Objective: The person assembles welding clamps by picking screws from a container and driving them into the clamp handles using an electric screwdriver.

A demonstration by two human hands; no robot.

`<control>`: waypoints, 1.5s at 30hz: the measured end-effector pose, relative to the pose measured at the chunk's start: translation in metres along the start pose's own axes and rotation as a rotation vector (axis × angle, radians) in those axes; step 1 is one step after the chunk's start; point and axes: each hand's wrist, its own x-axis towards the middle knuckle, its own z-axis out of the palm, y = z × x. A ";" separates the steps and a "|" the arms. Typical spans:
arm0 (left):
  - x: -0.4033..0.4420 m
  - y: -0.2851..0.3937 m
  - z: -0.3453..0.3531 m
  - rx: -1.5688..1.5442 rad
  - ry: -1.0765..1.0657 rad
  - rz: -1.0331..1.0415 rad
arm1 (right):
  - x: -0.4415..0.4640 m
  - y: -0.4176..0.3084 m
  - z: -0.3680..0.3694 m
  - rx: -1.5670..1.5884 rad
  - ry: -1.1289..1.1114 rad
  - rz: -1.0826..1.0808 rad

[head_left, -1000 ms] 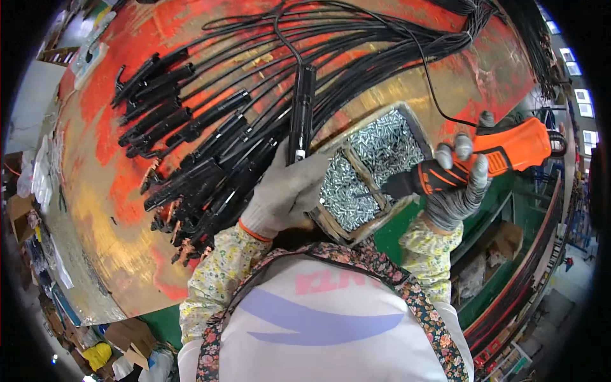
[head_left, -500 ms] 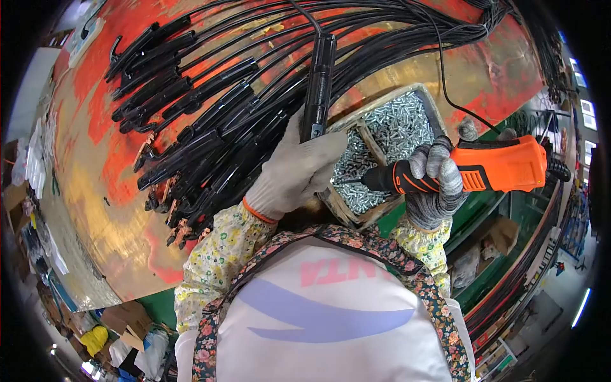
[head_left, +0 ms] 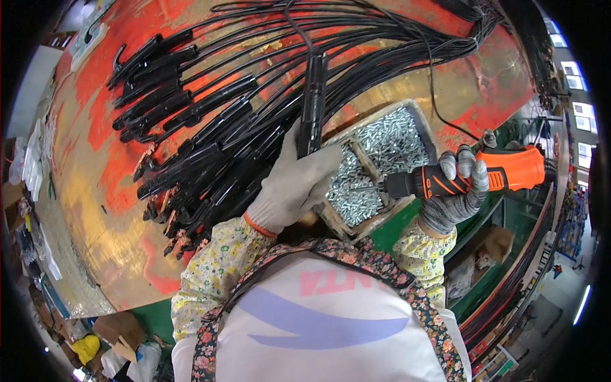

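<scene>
My left hand (head_left: 294, 184), in a pale work glove, is closed around the lower end of a black electrode holder handle (head_left: 313, 102). A cable runs out of the handle's far end, and its near end is hidden by my fingers. My right hand (head_left: 455, 194), in a grey striped glove, grips an orange and black electric screwdriver (head_left: 512, 169). The screwdriver points left, its thin bit over the wooden box (head_left: 331, 219) of small silver screws (head_left: 394, 140). Left of my left hand lie several black electrode holders (head_left: 210, 159) with copper-coloured ends.
Long black cables (head_left: 382, 70) sweep across the back of the worktable (head_left: 114, 254), whose surface is worn orange-red and tan. The screwdriver's cord (head_left: 434, 105) trails behind the box. At the right, below the table level, sits a cardboard box (head_left: 496, 245).
My right hand has drawn the screwdriver slightly to the right, so its tip sits farther from my left hand. My left hand and the handle have shifted slightly toward me.
</scene>
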 end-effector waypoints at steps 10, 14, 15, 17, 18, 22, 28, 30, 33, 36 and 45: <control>-0.003 -0.006 0.005 -0.017 0.071 0.096 | 0.018 -0.022 0.013 0.187 0.058 -0.046; -0.002 -0.013 -0.007 -0.063 0.066 0.050 | 0.017 -0.016 0.031 0.222 0.041 -0.078; 0.000 -0.016 -0.011 -0.067 0.047 0.040 | 0.015 -0.013 0.032 0.221 0.036 -0.048; 0.006 -0.023 -0.019 -0.072 0.024 0.033 | 0.014 -0.005 0.042 0.202 0.013 -0.042; 0.007 -0.024 -0.019 -0.075 0.022 0.038 | 0.015 0.000 0.046 0.194 0.000 -0.038; 0.005 -0.024 -0.020 -0.049 -0.022 0.134 | 0.014 0.016 0.053 0.152 0.028 -0.034; 0.006 -0.022 -0.019 -0.139 -0.098 0.121 | 0.015 0.029 0.052 0.069 0.057 -0.068; 0.006 -0.023 -0.021 -0.123 -0.095 0.116 | 0.012 0.031 0.053 0.052 0.042 -0.072; 0.005 -0.023 -0.016 -0.096 -0.014 0.118 | 0.005 0.028 0.064 -0.016 -0.051 -0.111; 0.000 -0.015 -0.008 -0.062 0.062 0.118 | -0.008 0.023 0.085 -0.112 -0.179 -0.122; -0.002 -0.017 -0.011 -0.158 -0.019 0.099 | -0.026 0.035 0.139 -0.429 0.035 -0.122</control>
